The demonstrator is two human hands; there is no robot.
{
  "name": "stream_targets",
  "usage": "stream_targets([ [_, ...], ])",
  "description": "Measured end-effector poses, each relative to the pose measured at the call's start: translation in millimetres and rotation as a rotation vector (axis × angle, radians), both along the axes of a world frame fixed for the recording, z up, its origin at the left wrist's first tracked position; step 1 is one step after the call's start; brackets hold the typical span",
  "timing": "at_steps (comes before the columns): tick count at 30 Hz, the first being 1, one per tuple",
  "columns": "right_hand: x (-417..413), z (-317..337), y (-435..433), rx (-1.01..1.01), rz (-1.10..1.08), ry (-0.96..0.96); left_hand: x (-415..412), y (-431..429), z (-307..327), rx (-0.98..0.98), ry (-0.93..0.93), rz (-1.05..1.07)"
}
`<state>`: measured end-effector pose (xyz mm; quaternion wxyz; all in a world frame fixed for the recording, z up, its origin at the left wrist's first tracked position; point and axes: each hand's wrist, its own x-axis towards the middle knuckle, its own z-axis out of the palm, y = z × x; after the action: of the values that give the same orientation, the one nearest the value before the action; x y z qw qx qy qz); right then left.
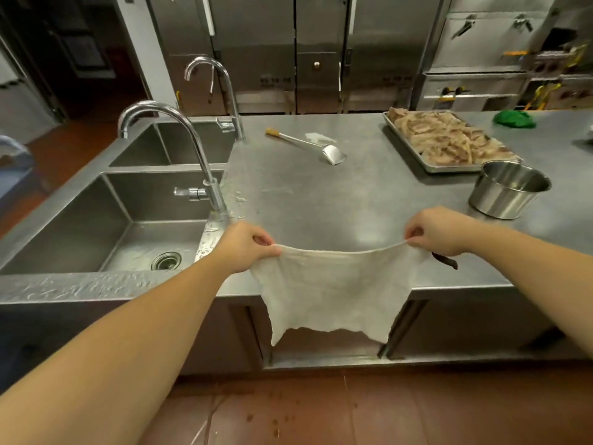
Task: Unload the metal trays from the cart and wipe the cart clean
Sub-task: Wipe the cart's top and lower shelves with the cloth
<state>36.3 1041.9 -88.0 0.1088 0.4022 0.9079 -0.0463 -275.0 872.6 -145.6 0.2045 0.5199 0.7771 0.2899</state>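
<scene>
Left hand (247, 248) and right hand (433, 232) each pinched on a top corner of a pale cloth (330, 293), cloth held stretched between them and hung past the front edge of the steel counter (321, 194), metal tray (407, 146) of meat set at far right, just behind a steel pot (503, 194)

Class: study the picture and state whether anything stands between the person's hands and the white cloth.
Nothing visible does. The left hand and right hand each pinch a top corner of the white cloth, which hangs freely in front of the counter edge. The cart is not in view.
</scene>
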Motion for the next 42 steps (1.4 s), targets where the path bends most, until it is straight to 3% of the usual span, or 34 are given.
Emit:
stream_targets([
  [10, -45.5, -54.7, 83.0, 0.01, -0.175, 0.093, -38.2, 88.2, -46.7, 0.01, -0.048, 0.108],
  [18, -88.0, -99.5, 136.4, -0.006, -0.221, 0.036, -76.9, 146.4, -84.4, -0.085, 0.004, 0.072],
  [30, -105.2, -151.9, 161.4, -0.051, -0.283, -0.051, -90.8, 184.4, -131.6, -0.275, 0.008, -0.061],
  [34, -109.6, -159.7, 147.6, -0.022, -0.256, 0.048, -87.2, 186.5, -128.7, -0.219, -0.012, -0.035],
  [37, -110.9, -169.5, 124.9, 0.059, -0.173, 0.09, -76.1, 178.4, -124.6, -0.298, 0.172, -0.158],
  [40, -105.5, -180.0, 109.6, 0.062, -0.145, -0.026, -67.6, 163.9, -123.1, -0.371, 0.481, -0.289],
  [42, -100.1, -182.7, 104.5, 0.003, -0.163, -0.122, -66.8, 151.9, -124.9, -0.411, 0.569, -0.341],
])
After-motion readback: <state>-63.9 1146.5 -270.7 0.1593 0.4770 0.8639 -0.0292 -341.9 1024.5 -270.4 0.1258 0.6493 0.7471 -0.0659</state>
